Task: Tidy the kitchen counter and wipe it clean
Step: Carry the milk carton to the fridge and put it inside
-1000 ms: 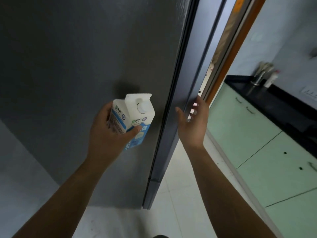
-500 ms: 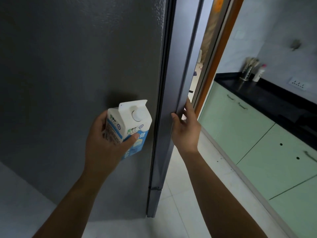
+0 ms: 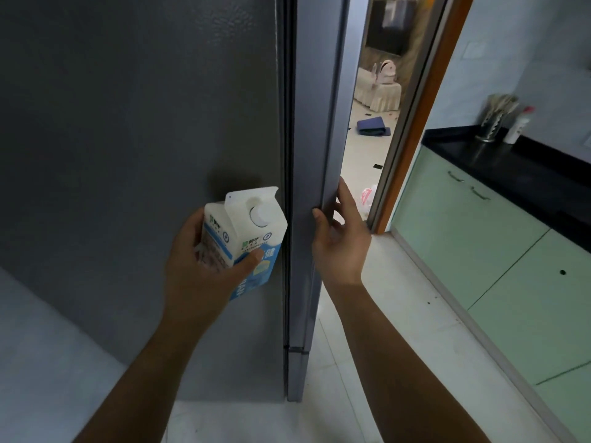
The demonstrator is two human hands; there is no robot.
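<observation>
Milk carton (image 3: pixel 244 238): white with blue print, gabled top, round white cap facing the camera. It is sitting in the left hand (image 3: pixel 204 270), tilted slightly to the right, held in front of the dark grey side of the fridge (image 3: pixel 137 155) and just left of the fridge's front edge. It is casting a soft shadow on the grey panel behind it.

Left hand: fingers are wrapping round the back and left face of the carton, thumb is pressing across the lower front face. Grip is closed on the carton; the carton's lower end is hidden behind the hand.

Fridge door (image 3: pixel 316 155): seen edge-on, a lighter grey strip running top to bottom, with a dark seam between it and the side panel. A joint is showing low on the door edge.

Right hand (image 3: pixel 340 238): thumb is resting on the near face of the door edge, fingers are curling round the far side of that edge. Hand is partly curled around the edge, holding nothing else.

Right of the door, a doorway with an orange-brown frame (image 3: pixel 425 107) is opening onto another room; details there are small.

Far right: black counter (image 3: pixel 511 164) is running along the wall above pale green cabinets (image 3: pixel 479 238). At the counter's far end a metal utensil holder (image 3: pixel 494 123) is standing, with a white bottle (image 3: pixel 516 126) just beside it on its right.
</observation>
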